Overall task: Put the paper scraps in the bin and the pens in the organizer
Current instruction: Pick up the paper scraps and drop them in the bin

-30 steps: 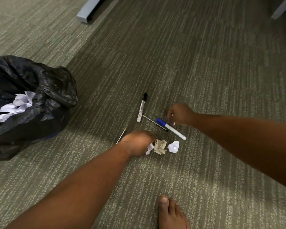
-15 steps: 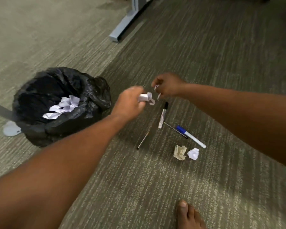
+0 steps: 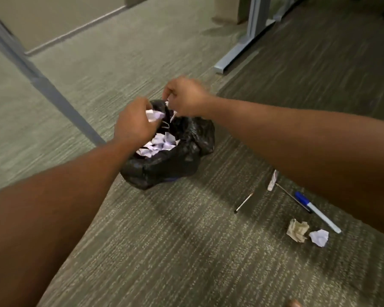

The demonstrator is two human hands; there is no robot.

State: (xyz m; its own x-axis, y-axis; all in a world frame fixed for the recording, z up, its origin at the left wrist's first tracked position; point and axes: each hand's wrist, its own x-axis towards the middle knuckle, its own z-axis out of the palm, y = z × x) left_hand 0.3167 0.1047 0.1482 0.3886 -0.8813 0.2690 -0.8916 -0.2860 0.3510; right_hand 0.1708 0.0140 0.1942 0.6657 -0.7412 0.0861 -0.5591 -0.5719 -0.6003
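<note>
Left hand [image 3: 134, 122] closed around a white paper scrap [image 3: 153, 115] above the black-lined bin [image 3: 169, 160], right hand [image 3: 186, 96] pinching small white scraps [image 3: 173, 116] beside it, pens [image 3: 317, 211] and two crumpled scraps [image 3: 306, 233] on the carpet [image 3: 186, 251]

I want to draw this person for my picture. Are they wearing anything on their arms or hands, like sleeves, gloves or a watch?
Nothing that shows. Both forearms are bare right to the picture's edge, with no sleeves or cuffs. The left hand and the right hand have no gloves, and no watch or bracelet sits on either wrist. No ring shows, though the fingers are too blurred to be sure.
</note>
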